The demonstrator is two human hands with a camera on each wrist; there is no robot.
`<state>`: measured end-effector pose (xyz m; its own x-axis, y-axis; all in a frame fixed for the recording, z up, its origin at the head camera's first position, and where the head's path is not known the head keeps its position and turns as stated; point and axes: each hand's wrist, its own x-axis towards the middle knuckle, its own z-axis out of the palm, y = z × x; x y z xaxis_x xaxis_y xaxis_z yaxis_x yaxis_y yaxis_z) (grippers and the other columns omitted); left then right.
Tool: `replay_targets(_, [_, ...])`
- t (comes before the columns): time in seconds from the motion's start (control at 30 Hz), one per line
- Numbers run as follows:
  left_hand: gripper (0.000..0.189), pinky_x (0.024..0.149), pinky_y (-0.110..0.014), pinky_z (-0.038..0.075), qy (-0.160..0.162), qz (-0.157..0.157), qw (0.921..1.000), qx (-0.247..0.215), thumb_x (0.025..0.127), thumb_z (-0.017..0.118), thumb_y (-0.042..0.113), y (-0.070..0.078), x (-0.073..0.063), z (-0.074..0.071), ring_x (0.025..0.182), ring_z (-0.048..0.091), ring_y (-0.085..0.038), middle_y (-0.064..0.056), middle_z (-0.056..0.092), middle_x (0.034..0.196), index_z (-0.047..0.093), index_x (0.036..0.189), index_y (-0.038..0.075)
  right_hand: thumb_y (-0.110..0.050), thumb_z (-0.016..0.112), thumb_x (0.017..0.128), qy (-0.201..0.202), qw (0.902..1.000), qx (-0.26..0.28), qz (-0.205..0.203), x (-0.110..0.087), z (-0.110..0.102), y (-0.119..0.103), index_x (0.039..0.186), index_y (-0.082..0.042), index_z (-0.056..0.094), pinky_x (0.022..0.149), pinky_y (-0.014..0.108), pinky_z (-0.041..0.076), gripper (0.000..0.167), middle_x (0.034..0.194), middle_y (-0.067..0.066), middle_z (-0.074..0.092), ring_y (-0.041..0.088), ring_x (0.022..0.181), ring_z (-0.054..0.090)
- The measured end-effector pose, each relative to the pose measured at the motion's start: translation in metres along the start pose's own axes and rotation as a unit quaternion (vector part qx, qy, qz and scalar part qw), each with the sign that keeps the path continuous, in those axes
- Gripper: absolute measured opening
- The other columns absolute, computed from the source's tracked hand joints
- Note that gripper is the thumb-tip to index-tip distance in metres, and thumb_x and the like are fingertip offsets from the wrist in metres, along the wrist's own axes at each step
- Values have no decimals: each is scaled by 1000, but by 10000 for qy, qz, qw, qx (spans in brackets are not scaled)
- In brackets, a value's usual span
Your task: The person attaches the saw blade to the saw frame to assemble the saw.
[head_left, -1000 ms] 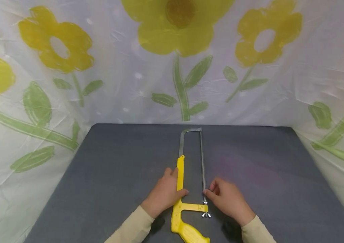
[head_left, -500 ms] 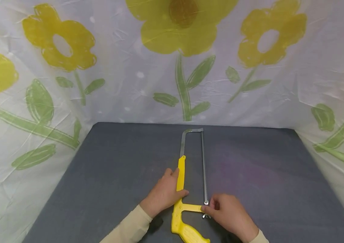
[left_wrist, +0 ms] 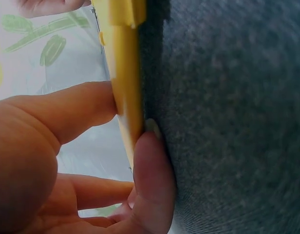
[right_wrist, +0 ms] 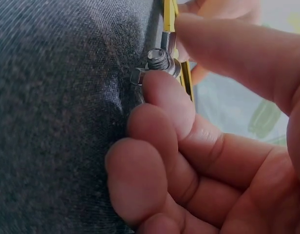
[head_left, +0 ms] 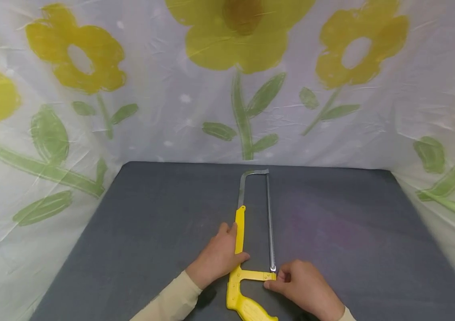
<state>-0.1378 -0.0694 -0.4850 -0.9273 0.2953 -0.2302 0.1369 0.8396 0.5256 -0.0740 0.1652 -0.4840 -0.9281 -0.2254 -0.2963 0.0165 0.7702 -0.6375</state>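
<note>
While half-curled, hands (head_left: pixel 217 255) (head_left: pixel 307 286) (both) on hacksaw (head_left: pixel 240 232)

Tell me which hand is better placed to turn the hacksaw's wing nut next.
Probably the right hand: its index fingertip is right at the wing nut. The left hand grips the hacksaw farther up, away from the nut.

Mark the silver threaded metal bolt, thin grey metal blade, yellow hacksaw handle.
Silver threaded metal bolt (right_wrist: pixel 159 61), right wrist view, threads.
Thin grey metal blade (head_left: pixel 270 223), head view, middle.
Yellow hacksaw handle (head_left: pixel 253 308), head view, grip.
</note>
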Motion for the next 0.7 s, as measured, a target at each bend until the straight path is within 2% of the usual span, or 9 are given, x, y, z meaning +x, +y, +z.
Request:
replay_targets(0.17, [96, 75, -34, 60, -56, 46, 9999, 105, 93, 85, 37, -2, 1, -1, 79, 59, -18, -26, 49, 145, 38, 164, -6, -56, 89, 83, 38, 9996, 171, -227, 0, 2, 2, 62, -26, 63, 51, 23, 32, 45, 57, -14, 48, 5, 52, 43])
replay_targets(0.27, [95, 72, -32, 57, -70, 124, 9999, 38, 92, 85, 36, -5, 1, 0, 79, 58, -17, -25, 51, 142, 39, 163, -7, -55, 88, 84, 18, 9992, 209, -341, -1, 4, 3, 62, -26, 62, 51, 22, 31, 45, 57, -15, 46, 3, 51, 42])
replay_targets(0.47, [93, 61, -26, 48, -102, 130, 9996, -230, 92, 84, 33, -8, 0, 1, 71, 54, -16, -23, 53, 134, 39, 163, -7, -53, 87, 85, -208, 9991, 336, -153, 0, 8, 6, 64, -24, 61, 51, 23, 29, 44, 58, -13, 42, 6, 53, 40])
replay_targets(0.7, [94, 61, -27, 48, -75, 20, 9995, -304, 91, 85, 32, -4, 4, -3, 72, 55, -17, -22, 53, 133, 39, 164, -5, -47, 86, 88, -307, 9982, 506, -104, 2, 2, 7, 67, -21, 64, 51, 24, 30, 39, 58, -11, 45, 8, 53, 42])
